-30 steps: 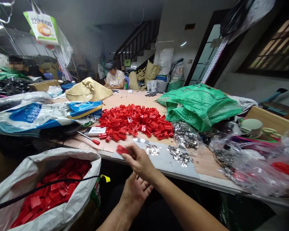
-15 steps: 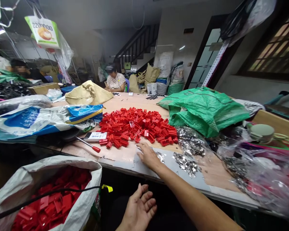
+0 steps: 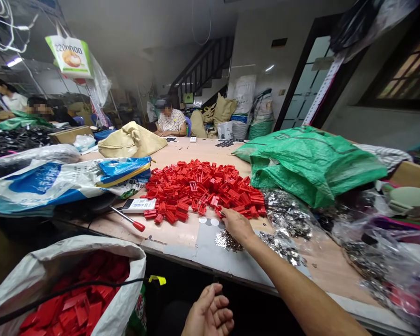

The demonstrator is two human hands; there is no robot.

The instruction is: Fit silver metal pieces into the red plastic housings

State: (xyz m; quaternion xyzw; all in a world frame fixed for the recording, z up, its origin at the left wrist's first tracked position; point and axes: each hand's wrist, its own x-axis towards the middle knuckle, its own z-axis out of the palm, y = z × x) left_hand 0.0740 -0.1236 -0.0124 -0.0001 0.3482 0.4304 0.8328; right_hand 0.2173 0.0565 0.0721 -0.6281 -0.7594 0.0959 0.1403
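Note:
My right hand [image 3: 238,226] reaches over the grey mat [image 3: 205,247] to the front edge of a heap of red plastic parts [image 3: 199,186]. Its fingertips are drawn together against the heap; what they hold, if anything, is hidden. Just below that hand lies a small pile of shiny metal pieces [image 3: 227,241], and another metal pile [image 3: 283,249] is partly behind the forearm. My left hand [image 3: 210,311] is palm up below the table edge, fingers loosely curled and apart from the thumb, with nothing in it.
An open white sack [image 3: 136,254] of red parts stands front left. A red-handled screwdriver [image 3: 131,221] and a white box [image 3: 140,205] lie left of the heap. A green bag [image 3: 311,163] and plastic bags of metal pieces [image 3: 294,224] are on the right. Another person [image 3: 171,120] sits opposite.
My right hand has moved right and away from me, from the mat to the red heap, baring pale round spots on the mat. My left hand is slightly lower in view.

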